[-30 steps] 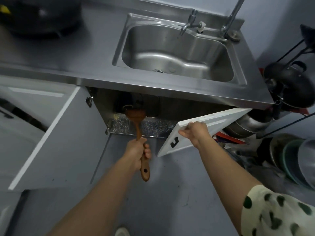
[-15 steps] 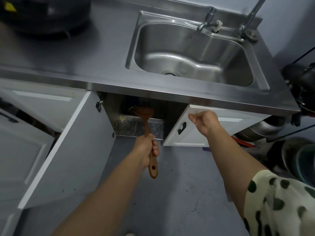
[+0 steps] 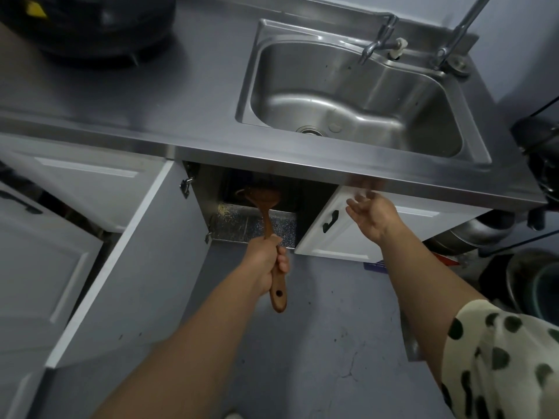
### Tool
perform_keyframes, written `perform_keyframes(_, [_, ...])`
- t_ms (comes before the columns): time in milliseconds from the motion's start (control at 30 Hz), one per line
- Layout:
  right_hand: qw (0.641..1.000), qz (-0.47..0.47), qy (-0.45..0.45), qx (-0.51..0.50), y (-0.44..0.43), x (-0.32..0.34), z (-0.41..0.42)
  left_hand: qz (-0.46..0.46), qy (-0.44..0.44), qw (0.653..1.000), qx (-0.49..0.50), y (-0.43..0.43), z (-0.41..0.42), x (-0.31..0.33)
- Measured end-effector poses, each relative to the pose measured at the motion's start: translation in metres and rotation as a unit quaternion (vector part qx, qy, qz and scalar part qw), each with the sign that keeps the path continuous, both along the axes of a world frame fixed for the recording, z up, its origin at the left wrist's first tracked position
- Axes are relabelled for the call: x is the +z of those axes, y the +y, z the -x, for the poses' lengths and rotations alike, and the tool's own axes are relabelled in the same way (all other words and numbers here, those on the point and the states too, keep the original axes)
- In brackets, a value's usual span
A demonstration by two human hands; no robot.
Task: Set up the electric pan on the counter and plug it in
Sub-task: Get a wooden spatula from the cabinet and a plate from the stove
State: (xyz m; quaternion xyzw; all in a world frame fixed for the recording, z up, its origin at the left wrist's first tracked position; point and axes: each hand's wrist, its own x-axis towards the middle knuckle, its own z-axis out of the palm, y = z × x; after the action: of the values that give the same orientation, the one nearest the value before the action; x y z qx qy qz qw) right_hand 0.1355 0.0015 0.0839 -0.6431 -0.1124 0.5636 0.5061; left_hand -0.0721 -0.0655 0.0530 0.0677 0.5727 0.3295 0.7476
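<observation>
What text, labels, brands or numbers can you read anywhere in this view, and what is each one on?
No legible text anywhere in the head view.
Yellow sticker on the black pan at the counter's back left: too blurred to read.
Blue item on the floor below the right cabinet door: any print is too small to read.
Wooden spatula in the left hand: no marking visible.

I see a steel counter (image 3: 187, 95) with a sunken sink (image 3: 351, 98) above both hands — taps at its back rim. White cabinet doors (image 3: 130, 267) hang open left of the left hand; grey floor (image 3: 332, 343) lies between the arms.
</observation>
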Motion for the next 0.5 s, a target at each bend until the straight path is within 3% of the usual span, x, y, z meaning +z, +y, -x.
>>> perform_keyframes(500, [0.978, 0.060, -0.055, 0.194, -0.082, 0.060, 0.060, -0.002, 0.005, 1.000, 0.017, -0.065, 0.017, 0.070])
